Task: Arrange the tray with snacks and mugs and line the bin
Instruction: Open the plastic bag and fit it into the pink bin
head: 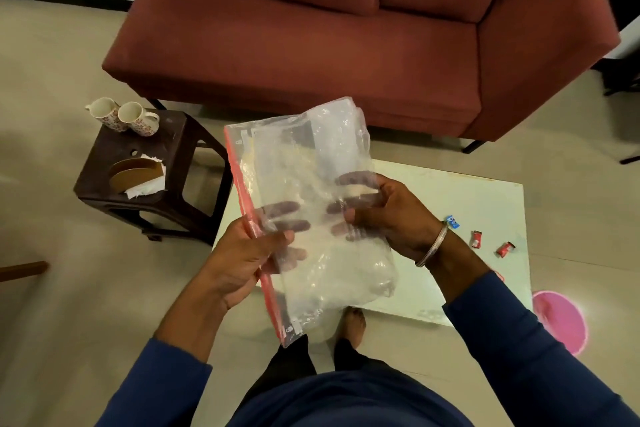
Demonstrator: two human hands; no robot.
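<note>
- bag [304, 204] held up at chest height between both hands, clear plastic with a red zip strip down its left edge; likely the liner for the bin, held in the air so it can be opened out.
- left hand [242, 263] pinches the zip edge, thumb on the near face, fingers [287, 225] closed behind and showing through the plastic.
- right hand [391, 218] grips the opposite side, fingers curled shut on a bunch of the film, a bangle at the wrist; the two grips look set to pull the mouth apart.
- bin [561, 321], pink, sits on the floor at the right, just beside the tabletop corner, unlined so far as i can tell.
- snacks [478, 237]: small wrapped sweets, one blue and two red, loose on the white tabletop [450, 194]; no tray is in view.
- mugs [124, 116], two patterned ones touching, stand on a dark stool [166, 149] at the left, with a napkin holder [140, 173] nearer the front.
- room: pale tiled floor, red sofa [311, 45] behind the tabletop.
</note>
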